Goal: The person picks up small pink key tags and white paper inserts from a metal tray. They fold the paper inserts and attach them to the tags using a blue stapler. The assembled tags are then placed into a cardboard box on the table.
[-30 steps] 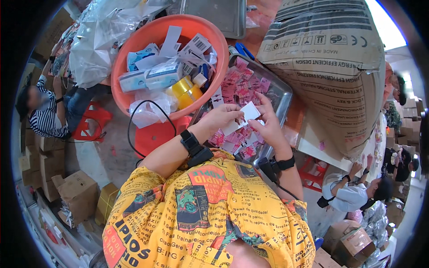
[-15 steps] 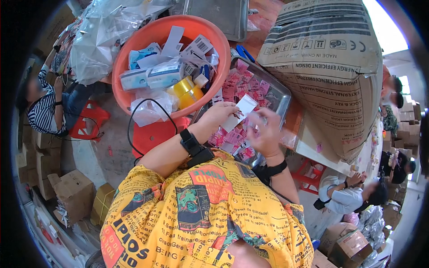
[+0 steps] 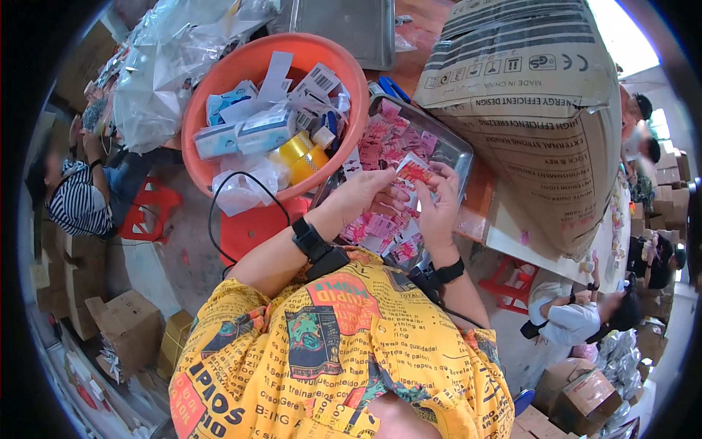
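Note:
Over a metal tray [image 3: 462, 162] of small pink printed cards [image 3: 387, 133], my two hands meet at one small card [image 3: 414, 168] with red print on it. My left hand [image 3: 365, 192] pinches the card's left side, its other fingers curled underneath. From the right, my right hand [image 3: 439, 208] has its thumb and fingers closed on the card's other side. Whether something small is tucked between card and fingers cannot be made out. The pink cards lie loosely heaped in the tray, partly hidden by my hands.
An orange basin [image 3: 352, 73] at the left holds small boxes, labels and yellow tape rolls [image 3: 303, 157]. A big carton [image 3: 526, 110] stands at the right. Behind lies another metal tray [image 3: 344, 33]. Red stools [image 3: 252, 230] and people [image 3: 80, 197] are around.
The card has turned from its blank white side to its red-printed side. My right hand, blurred and apart before, has closed in on the card. My head view has shifted slightly.

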The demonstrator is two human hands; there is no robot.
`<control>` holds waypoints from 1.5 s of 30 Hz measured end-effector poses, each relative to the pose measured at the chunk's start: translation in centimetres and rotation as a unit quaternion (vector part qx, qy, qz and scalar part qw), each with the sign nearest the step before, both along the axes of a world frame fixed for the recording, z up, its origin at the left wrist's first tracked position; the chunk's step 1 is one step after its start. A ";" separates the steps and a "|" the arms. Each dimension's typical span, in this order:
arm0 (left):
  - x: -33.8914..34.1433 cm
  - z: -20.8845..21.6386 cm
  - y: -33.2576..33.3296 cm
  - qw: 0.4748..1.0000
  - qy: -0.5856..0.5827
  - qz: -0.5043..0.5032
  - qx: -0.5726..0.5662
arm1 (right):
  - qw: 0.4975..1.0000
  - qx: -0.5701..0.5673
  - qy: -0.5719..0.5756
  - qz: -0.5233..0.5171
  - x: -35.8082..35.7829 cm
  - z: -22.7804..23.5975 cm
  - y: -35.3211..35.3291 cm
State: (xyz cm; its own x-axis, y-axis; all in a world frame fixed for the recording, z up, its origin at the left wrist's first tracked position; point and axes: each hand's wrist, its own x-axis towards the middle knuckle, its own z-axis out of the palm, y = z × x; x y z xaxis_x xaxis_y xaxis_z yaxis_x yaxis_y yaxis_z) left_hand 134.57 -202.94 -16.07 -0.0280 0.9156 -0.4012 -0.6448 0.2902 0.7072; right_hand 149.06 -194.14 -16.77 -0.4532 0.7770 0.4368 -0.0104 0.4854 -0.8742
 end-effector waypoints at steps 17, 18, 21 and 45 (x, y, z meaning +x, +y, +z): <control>0.4 -0.9 0.7 0.998 0.021 0.039 0.041 | 0.939 -0.267 0.047 0.212 0.0 -0.6 1.3; 0.4 -1.0 0.7 0.998 0.014 0.044 0.044 | 0.943 -0.259 0.014 0.210 0.1 -0.7 1.3; 0.4 -0.9 0.8 0.998 0.008 0.048 0.044 | 0.961 -0.219 0.016 0.166 -0.2 -1.4 1.1; 0.4 0.3 1.0 0.941 0.330 -0.018 0.064 | 0.953 -0.266 0.107 0.099 0.4 0.1 3.0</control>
